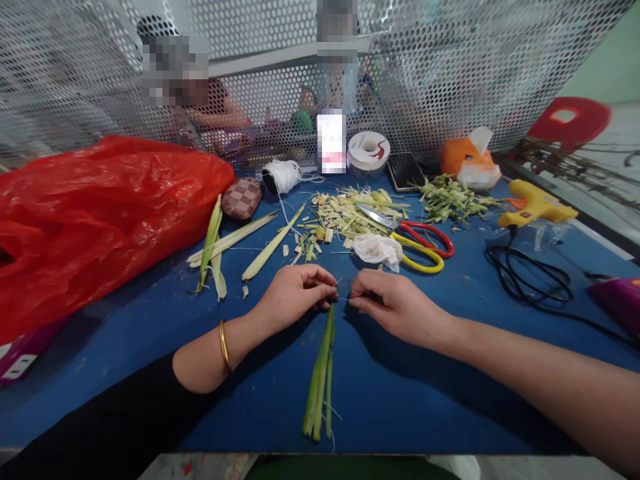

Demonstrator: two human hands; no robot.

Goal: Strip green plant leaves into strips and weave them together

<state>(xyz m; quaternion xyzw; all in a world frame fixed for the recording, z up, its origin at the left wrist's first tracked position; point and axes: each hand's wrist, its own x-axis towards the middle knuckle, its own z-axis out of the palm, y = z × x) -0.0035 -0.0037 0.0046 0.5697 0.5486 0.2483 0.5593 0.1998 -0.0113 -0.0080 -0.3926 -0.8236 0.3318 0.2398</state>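
Note:
My left hand [309, 292], with a gold bangle at its wrist, pinches the narrow top of a small bundle of green leaf strips [320, 380]. The strips fan out toward the table's front edge, and thin thread ends show near their lower tips. Just to the right, my right hand [380, 303] is closed with thumb and forefinger pressed together on a fine white thread [343, 299]. That thread spans the small gap between my hands. Beyond them lie scissors [425, 247] with one red and one yellow handle, beside a crumpled white tissue [377, 250].
Leaf scraps [345, 213] and a white thread spool [283, 177] lie behind my hands. A red plastic bag [110, 220] covers the left side. A yellow glue gun [537, 203] with a black cord [530, 280] sits right. Perforated mesh [270, 40] bounds the back; people sit beyond.

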